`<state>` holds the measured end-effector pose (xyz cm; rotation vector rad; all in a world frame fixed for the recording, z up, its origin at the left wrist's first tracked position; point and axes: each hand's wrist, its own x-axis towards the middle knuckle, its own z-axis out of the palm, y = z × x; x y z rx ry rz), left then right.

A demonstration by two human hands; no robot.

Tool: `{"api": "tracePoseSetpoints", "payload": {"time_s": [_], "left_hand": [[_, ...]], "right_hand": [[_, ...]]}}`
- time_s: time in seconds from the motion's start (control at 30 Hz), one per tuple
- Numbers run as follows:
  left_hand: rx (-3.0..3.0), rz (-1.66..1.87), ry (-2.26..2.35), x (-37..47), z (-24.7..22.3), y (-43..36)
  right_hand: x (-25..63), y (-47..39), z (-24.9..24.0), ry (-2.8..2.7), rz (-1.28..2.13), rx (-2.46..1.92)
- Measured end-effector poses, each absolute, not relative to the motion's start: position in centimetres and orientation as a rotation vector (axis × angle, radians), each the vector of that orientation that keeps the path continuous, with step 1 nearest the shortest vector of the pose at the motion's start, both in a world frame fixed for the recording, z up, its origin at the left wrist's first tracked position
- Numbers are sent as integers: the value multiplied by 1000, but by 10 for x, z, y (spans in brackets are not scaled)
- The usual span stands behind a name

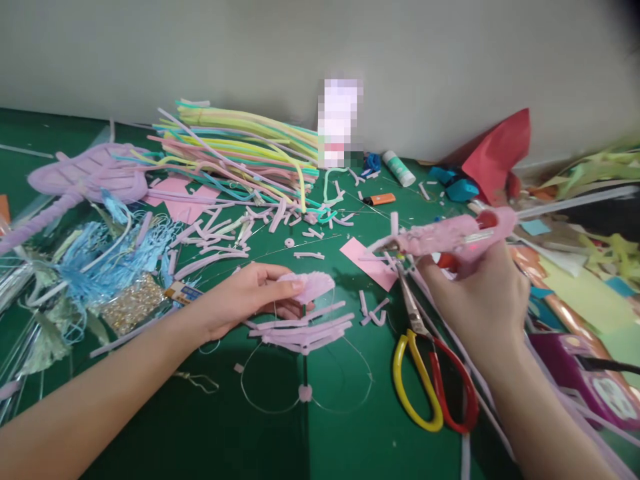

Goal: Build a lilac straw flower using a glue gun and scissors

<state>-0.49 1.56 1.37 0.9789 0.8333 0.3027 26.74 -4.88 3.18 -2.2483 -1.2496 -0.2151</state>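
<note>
My left hand (260,297) is closed on a lilac fuzzy craft piece (319,285), thumb on top. Several lilac pipe-cleaner strips (305,331) lie across a thin wire frame (371,377) just below it, with a dark stem and a small lilac knob (305,393) at its middle. My right hand (480,310) grips a pink hot glue gun (450,239), its nozzle pointing left and a clear glue stick coming out of its back. Below the gun lie scissors (417,327) with one yellow and one red handle. A pink paper strip (367,263) is near the nozzle.
A bundle of coloured pipe cleaners (240,147) lies at the back, with many cut lilac bits before it. Blue tassels (110,267) and a bag of beads (133,303) are left. An orange lighter (380,199), red paper (500,157) and a purple box (575,373) are right.
</note>
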Motion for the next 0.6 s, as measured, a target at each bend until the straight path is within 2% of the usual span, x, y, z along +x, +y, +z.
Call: {"api": "tracePoseSetpoints", "payload": {"time_s": [0.13,0.37,0.6], "left_hand": [[978,435,829,-5,7,12],[1072,412,867,-8,9,17],[1970,509,1333,-2,36,19]], "right_hand": [[259,-59,19,-1251,-146,-2183],[257,-57,11,-1349,13,-2174],[257,-58,12,-1365,-8,-2120]]}}
